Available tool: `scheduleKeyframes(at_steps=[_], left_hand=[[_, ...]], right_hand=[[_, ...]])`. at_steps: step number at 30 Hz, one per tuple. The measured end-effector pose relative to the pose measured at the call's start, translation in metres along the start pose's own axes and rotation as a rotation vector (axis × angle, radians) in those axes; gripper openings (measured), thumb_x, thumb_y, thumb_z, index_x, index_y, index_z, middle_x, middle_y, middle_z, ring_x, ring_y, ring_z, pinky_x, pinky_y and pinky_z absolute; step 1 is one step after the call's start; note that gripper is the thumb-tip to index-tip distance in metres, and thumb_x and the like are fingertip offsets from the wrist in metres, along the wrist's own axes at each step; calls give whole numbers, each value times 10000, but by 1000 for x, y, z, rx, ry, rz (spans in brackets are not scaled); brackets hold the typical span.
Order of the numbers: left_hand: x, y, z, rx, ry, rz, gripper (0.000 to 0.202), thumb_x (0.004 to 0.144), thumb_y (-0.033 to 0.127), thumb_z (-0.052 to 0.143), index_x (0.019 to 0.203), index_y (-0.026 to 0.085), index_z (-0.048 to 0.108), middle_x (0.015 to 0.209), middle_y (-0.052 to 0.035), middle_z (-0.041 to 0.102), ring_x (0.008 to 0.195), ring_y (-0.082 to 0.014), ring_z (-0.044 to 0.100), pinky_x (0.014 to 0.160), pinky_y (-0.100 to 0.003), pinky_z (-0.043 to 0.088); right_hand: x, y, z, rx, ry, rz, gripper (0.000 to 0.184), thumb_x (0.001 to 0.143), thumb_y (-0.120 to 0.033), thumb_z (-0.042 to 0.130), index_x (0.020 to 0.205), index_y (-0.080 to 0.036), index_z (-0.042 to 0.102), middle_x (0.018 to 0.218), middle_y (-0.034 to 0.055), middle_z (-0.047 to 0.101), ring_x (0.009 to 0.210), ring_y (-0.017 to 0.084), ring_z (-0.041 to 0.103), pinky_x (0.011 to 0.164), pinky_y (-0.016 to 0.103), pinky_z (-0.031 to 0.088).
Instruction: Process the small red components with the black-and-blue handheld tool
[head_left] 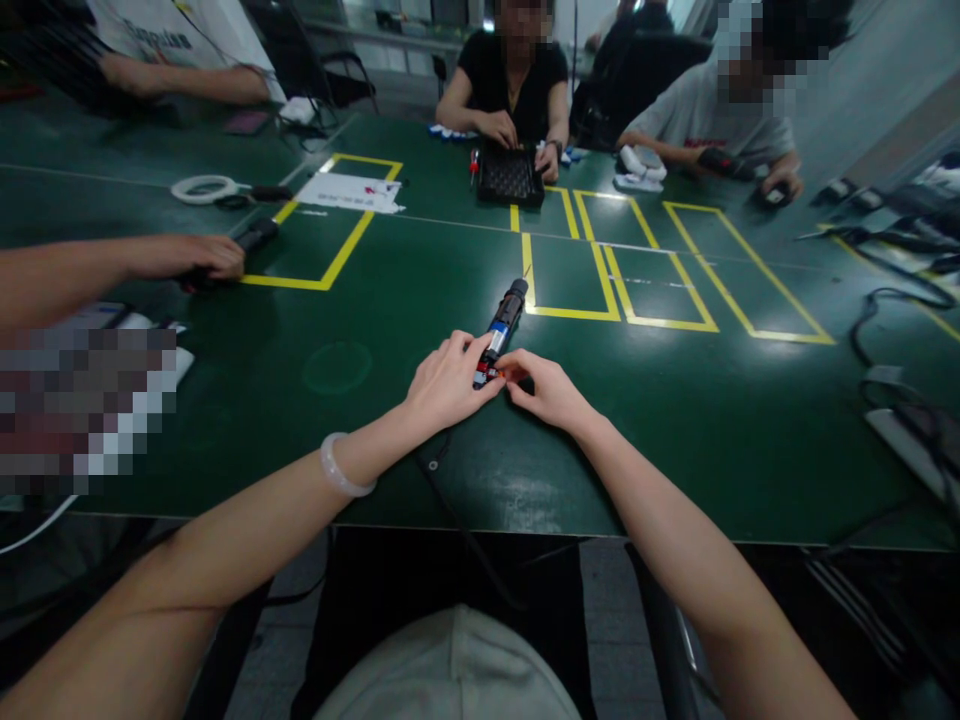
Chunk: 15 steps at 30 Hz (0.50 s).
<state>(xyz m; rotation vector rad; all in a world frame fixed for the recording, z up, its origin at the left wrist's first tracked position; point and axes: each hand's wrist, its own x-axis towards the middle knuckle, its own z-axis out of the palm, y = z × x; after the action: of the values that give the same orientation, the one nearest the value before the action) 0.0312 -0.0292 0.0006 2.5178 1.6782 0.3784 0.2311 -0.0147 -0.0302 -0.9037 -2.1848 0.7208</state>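
Observation:
A slim black handheld device [507, 312] with its casing opened lies slanted on the green table, a thin tip at its far end. A silver-and-blue cylinder [496, 338] shows inside it, and small red parts [486, 372] sit at its near end. My left hand [444, 382] is closed around the near part of the device from the left. From the right, my right hand [551, 388] has thumb and fingers pinched at that same near end, by a speck of orange-red. What lies between those fingertips is too small to make out.
Yellow tape rectangles [574, 316] mark the table [420, 250]. A co-worker's hand [217, 257] rests on a dark tool at left, near a white ring-shaped object [204, 189]. Across, a person handles a black tray [511, 178]. Cables [870, 330] run along the right side.

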Motion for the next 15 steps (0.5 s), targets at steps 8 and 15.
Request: scheduleKeyframes(at_steps=[8, 15], left_hand=[[2, 0, 0, 17, -17, -3, 623, 956, 479, 540, 1507, 208, 431, 1253, -139, 516, 1094, -295, 581, 857, -388, 514], [3, -1, -3, 87, -23, 11, 646, 936, 464, 552, 1532, 254, 416, 1251, -138, 507, 1056, -297, 579, 857, -394, 508]], right_hand=[[-1, 5, -1, 54, -1, 16, 311, 835, -130, 543, 1137, -191, 585, 916, 25, 680, 803, 151, 652, 795, 310, 548], [-2, 7, -5, 74, 27, 47, 356, 827, -146, 551, 1178, -201, 569, 891, 6, 677, 761, 134, 633, 770, 287, 533]])
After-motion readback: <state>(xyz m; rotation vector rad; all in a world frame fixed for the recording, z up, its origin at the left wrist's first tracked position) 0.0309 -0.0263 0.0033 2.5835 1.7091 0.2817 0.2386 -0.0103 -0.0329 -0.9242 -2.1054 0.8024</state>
